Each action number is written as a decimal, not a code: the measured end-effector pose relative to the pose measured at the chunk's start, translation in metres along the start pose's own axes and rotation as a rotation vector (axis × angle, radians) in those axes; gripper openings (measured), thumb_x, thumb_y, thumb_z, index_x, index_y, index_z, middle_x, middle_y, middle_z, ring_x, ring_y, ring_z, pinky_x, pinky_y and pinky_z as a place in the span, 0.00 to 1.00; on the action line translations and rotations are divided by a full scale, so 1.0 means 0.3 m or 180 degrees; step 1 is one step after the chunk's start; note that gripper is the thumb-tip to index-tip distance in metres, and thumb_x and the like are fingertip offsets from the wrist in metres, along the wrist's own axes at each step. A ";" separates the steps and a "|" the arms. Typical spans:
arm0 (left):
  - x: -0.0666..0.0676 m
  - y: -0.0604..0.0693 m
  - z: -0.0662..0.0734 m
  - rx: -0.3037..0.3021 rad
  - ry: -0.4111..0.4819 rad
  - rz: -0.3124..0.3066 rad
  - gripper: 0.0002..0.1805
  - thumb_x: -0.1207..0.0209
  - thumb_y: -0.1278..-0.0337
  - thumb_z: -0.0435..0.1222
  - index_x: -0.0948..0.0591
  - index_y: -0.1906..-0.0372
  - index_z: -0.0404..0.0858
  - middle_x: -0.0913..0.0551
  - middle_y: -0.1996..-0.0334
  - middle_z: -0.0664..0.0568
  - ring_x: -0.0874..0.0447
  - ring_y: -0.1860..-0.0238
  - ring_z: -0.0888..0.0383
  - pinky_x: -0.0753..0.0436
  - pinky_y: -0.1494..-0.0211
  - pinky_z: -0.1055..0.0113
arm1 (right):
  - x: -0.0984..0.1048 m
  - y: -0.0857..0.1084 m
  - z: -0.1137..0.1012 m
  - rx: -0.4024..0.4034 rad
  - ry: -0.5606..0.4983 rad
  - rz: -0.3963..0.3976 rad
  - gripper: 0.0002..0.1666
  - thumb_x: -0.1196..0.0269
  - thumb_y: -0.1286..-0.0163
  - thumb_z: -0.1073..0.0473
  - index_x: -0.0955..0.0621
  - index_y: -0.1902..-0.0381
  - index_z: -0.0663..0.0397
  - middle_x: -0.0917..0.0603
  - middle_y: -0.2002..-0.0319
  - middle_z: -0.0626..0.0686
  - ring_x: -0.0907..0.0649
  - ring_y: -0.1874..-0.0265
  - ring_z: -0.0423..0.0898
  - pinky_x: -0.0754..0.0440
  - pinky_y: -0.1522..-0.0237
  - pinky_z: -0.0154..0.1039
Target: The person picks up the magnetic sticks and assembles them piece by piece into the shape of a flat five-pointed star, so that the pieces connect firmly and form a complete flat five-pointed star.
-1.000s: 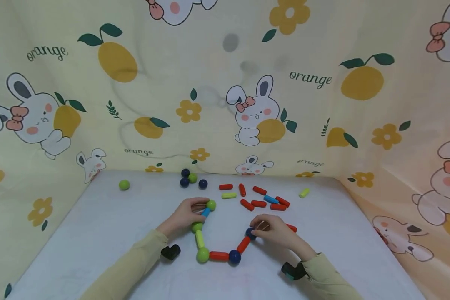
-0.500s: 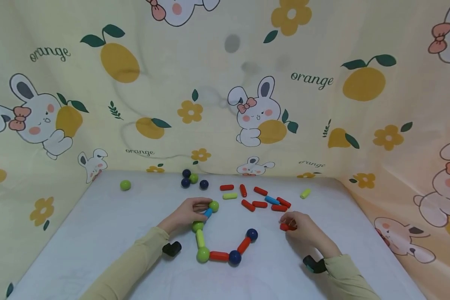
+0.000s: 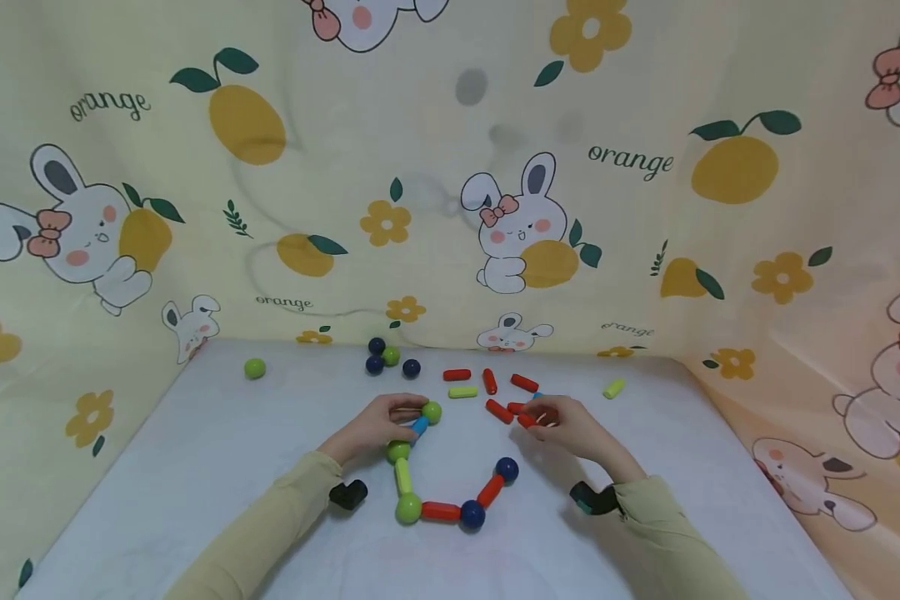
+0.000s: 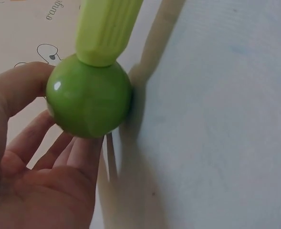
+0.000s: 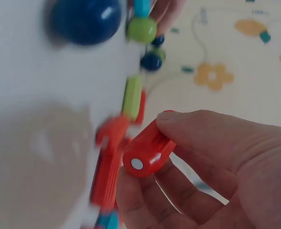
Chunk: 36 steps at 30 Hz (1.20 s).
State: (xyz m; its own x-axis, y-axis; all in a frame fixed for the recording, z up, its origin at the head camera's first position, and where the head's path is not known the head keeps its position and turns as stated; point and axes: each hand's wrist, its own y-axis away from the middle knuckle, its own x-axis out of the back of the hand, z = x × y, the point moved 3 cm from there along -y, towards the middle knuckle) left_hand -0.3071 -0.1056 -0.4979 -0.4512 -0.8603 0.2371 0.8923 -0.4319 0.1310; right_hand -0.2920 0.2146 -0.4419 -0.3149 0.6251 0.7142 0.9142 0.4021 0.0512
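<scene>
My left hand [image 3: 378,425] holds the upper left end of a chain of balls and rods, its fingers round a blue rod [image 3: 419,426] between two green balls; the far green ball [image 3: 432,412] shows by the fingertips. In the left wrist view the nearer green ball [image 4: 88,98], joined to a lime rod [image 4: 107,28], hides part of the fingers. The chain bends through a lower green ball [image 3: 408,508], a red rod [image 3: 441,512] and a navy ball [image 3: 472,515] to another navy ball [image 3: 507,469]. Between thumb and fingers, my right hand [image 3: 581,432] pinches a loose red rod [image 5: 149,149].
Behind my right hand lie several red rods [image 3: 499,411], with a lime rod [image 3: 462,392] among them. Another lime rod [image 3: 613,389] lies farther right. Navy balls [image 3: 411,368] and a green ball [image 3: 391,356] cluster at the back; one green ball [image 3: 255,368] sits far left.
My right hand let go of the chain's navy end ball, moved right to a red rod, picked it up and carried it back left. The left hand stays about where it was.
</scene>
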 end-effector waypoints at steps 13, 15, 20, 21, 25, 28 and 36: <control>-0.012 -0.001 0.003 0.0029 0.0030 -0.0050 0.31 0.37 0.46 0.25 0.29 0.35 0.38 0.28 0.38 0.44 0.30 0.37 0.47 0.27 0.39 0.57 | -0.169 -0.169 -0.118 0.0062 -0.0147 -0.0572 0.15 0.33 0.38 0.61 0.17 0.52 0.51 0.19 0.65 0.47 0.21 0.66 0.46 0.20 0.64 0.37; -0.011 0.000 0.004 0.0038 0.0044 -0.0036 0.30 0.37 0.46 0.26 0.29 0.35 0.38 0.28 0.37 0.45 0.30 0.37 0.47 0.27 0.39 0.56 | -0.187 -0.189 -0.122 0.0111 -0.0138 -0.0615 0.15 0.33 0.38 0.61 0.17 0.52 0.51 0.19 0.65 0.47 0.21 0.66 0.46 0.19 0.64 0.37; -0.006 0.004 0.006 0.0052 0.0070 -0.0025 0.30 0.37 0.45 0.26 0.29 0.36 0.38 0.28 0.37 0.45 0.31 0.36 0.47 0.28 0.38 0.56 | -0.221 -0.219 -0.135 0.0192 -0.0161 -0.0709 0.14 0.33 0.37 0.60 0.17 0.53 0.53 0.19 0.66 0.47 0.22 0.67 0.46 0.20 0.65 0.36; -0.006 0.004 0.007 0.0051 0.0065 -0.0028 0.30 0.37 0.45 0.26 0.29 0.35 0.38 0.28 0.37 0.45 0.31 0.36 0.47 0.28 0.38 0.56 | -0.226 -0.223 -0.138 0.0189 -0.0180 -0.0724 0.14 0.33 0.37 0.60 0.17 0.53 0.53 0.19 0.66 0.47 0.22 0.67 0.46 0.20 0.65 0.35; -0.005 0.008 0.007 0.0027 0.0048 -0.0036 0.30 0.37 0.45 0.26 0.29 0.35 0.38 0.28 0.37 0.45 0.31 0.36 0.46 0.27 0.38 0.56 | -0.241 -0.237 -0.153 0.0209 -0.0209 -0.0712 0.14 0.33 0.37 0.60 0.17 0.53 0.54 0.19 0.66 0.48 0.22 0.67 0.46 0.20 0.66 0.36; -0.005 0.010 0.007 0.0003 0.0059 -0.0058 0.30 0.38 0.45 0.25 0.29 0.35 0.37 0.28 0.37 0.44 0.30 0.37 0.46 0.27 0.39 0.56 | -0.250 -0.246 -0.157 0.0160 -0.0197 -0.0668 0.14 0.33 0.37 0.59 0.16 0.53 0.53 0.20 0.65 0.47 0.22 0.66 0.46 0.20 0.65 0.36; -0.005 0.006 0.014 0.0040 0.0033 -0.0091 0.29 0.38 0.44 0.27 0.29 0.36 0.37 0.27 0.38 0.44 0.29 0.37 0.47 0.26 0.40 0.57 | -0.256 -0.254 -0.158 0.0119 -0.0183 -0.0639 0.14 0.33 0.37 0.60 0.16 0.53 0.54 0.20 0.66 0.47 0.23 0.66 0.46 0.21 0.64 0.37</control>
State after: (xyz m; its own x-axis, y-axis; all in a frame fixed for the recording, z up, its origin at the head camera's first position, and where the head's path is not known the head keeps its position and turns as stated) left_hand -0.3049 -0.1040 -0.4939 -0.4764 -0.8505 0.2232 0.8788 -0.4530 0.1497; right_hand -0.3254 0.1044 -0.4676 -0.5048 0.5667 0.6511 0.8218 0.5463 0.1616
